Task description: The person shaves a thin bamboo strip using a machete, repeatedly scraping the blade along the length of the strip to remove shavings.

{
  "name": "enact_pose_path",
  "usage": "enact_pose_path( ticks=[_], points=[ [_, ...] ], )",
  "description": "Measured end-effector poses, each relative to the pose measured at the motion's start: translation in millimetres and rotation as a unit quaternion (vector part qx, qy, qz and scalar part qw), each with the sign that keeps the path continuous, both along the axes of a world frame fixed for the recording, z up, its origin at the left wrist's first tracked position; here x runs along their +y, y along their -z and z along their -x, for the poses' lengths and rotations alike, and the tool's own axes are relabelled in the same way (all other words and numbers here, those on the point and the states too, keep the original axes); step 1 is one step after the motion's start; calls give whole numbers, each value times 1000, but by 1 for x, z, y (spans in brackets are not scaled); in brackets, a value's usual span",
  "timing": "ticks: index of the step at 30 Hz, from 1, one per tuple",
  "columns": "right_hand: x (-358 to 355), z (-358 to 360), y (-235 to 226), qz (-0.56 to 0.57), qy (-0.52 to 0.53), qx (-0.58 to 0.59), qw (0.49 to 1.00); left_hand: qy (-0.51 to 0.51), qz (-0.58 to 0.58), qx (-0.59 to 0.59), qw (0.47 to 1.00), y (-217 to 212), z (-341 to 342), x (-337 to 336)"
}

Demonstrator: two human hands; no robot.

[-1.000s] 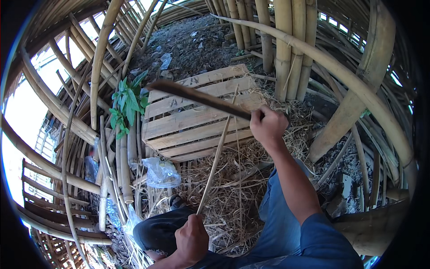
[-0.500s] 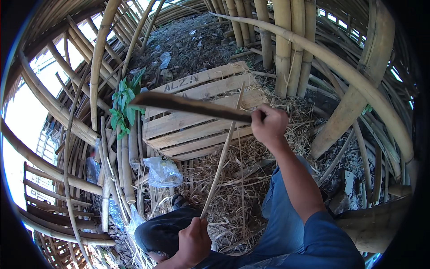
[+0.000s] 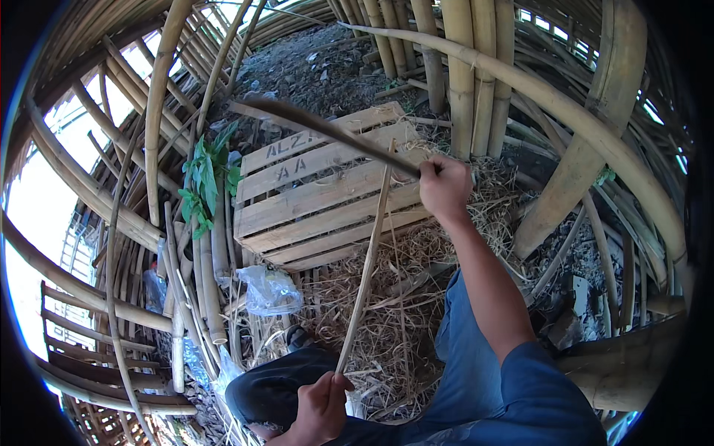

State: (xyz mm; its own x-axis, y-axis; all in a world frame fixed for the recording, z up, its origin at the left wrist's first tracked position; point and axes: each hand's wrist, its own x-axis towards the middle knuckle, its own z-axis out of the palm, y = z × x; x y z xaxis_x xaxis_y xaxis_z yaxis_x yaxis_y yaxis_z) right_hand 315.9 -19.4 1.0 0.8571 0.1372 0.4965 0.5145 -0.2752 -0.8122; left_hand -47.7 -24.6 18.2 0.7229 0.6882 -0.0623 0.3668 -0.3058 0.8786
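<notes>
My right hand [image 3: 446,188] is wrapped round the handle of a machete [image 3: 335,133]. Its long dark blade points up and to the left, above a slatted wooden crate [image 3: 279,213]. Low in front of my body, my left hand [image 3: 323,407] grips the near end of a thin bamboo strip [image 3: 364,275]. The strip slants up and away, its far end close to the blade near my right hand. I cannot tell whether blade and strip touch. Bamboo shavings [image 3: 405,312] cover the ground under the strip, between my legs.
A clear plastic bag [image 3: 271,291] lies left of the shavings. Bamboo poles [image 3: 212,297] and a leafy green plant [image 3: 204,178] are on the left. Thick upright bamboo posts [image 3: 483,82] stand behind, and a curved pole [image 3: 565,111] arches across the right.
The machete's blade tip has swung upward, so the blade now tilts more steeply. My left hand and the bamboo strip have shifted only slightly.
</notes>
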Motion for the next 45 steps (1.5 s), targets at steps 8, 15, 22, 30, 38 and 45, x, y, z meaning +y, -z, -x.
enact_pose_path(
  ticks=[8,15,22,30,38,45],
  points=[
    [-3,-1,16,19,23,33,999,10,29,-20,999,8,3,-1],
    [12,-35,52,-8,-11,263,965,-21,323,19,946,14,-11,45],
    [19,53,-9,-135,-226,479,837,-17,472,-98,876,5,-30,60],
    [24,119,-10,-128,-418,491,754,23,497,-94,862,1,-52,54],
    [23,68,-17,-205,-355,485,773,63,452,-122,881,29,-47,31],
    [10,31,-14,-238,-314,476,786,132,358,14,924,31,-31,20]
  ],
)
